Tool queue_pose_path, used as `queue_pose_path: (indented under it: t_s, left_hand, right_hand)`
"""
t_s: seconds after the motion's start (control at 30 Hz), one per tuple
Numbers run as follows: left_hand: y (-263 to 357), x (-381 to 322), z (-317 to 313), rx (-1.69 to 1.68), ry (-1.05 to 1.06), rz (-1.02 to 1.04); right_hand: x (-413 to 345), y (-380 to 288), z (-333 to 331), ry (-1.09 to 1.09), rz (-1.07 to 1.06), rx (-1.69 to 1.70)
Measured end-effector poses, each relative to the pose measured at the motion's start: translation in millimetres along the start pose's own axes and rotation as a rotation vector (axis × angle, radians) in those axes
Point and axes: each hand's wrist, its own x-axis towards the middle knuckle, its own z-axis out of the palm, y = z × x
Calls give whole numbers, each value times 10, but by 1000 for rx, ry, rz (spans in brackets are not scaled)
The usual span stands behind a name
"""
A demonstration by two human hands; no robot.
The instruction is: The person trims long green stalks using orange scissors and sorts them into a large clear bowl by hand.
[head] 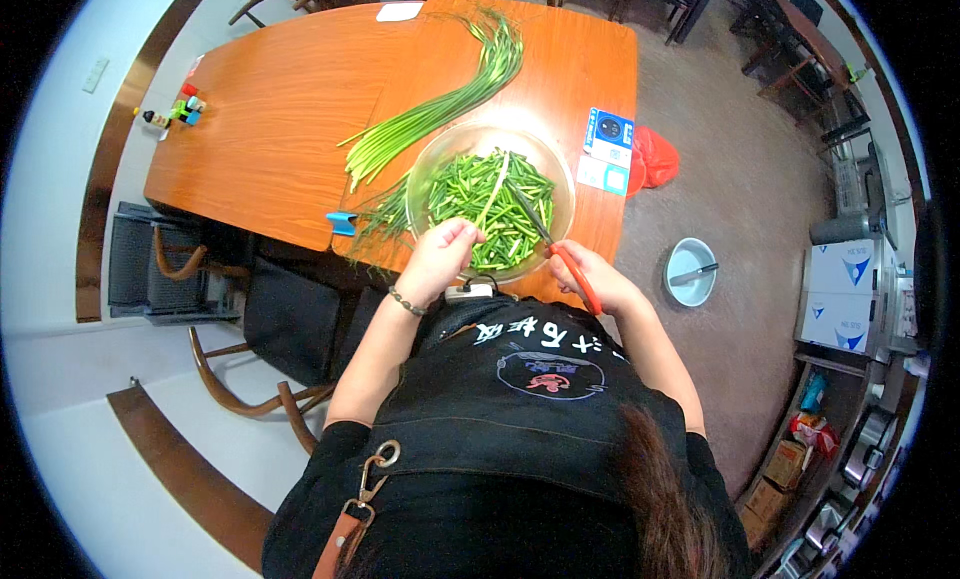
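My left hand [444,250] pinches a pale green stalk [495,185] that points up and away over a large see-through bowl [417,170]. Cut green stalk pieces [469,185] are heaped inside the bowl. In my right hand [600,277] is a pair of scissors with red handles [576,275]. Their dark blades reach over the heap, the tips close to the pale stalk; whether they touch it I cannot tell. A long bundle of uncut green stalks [427,118] lies beyond the bowl. Thin green tops [386,215] lie on the wooden table [285,114] at the bowl's left.
A blue holder [342,223] stands at the table's near edge. Printed cards [606,151] lie at the right edge, by a red plastic bag [656,157]. On the floor is a basin [688,256] with a knife [694,274] in it. Chairs [289,316] stand at the left.
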Motion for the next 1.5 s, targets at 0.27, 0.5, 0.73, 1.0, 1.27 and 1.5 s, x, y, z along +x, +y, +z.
queue_pose_path:
  t_s: [0.27,0.5,0.73,1.0,1.27,1.5]
  left_hand:
    - [-286,164,106,238,-19,-32]
    - [-260,264,27,267,-32,-127]
    - [-55,347,50,151,79,-161]
    - [-87,430,95,245,-21,-139]
    - [-245,405,-97,489,-10,-156]
    - [-220,416,-65,278,32,-213]
  right_hand:
    - [91,58,69,70,171,-66]
    - [156,-2,73,71,331,-243]
    - [121,74,101,46,187,-82]
    - [200,81,139,89,165,-67]
    - [231,83,1,76,420,-100]
    - [233,189,76,-4,163,-96]
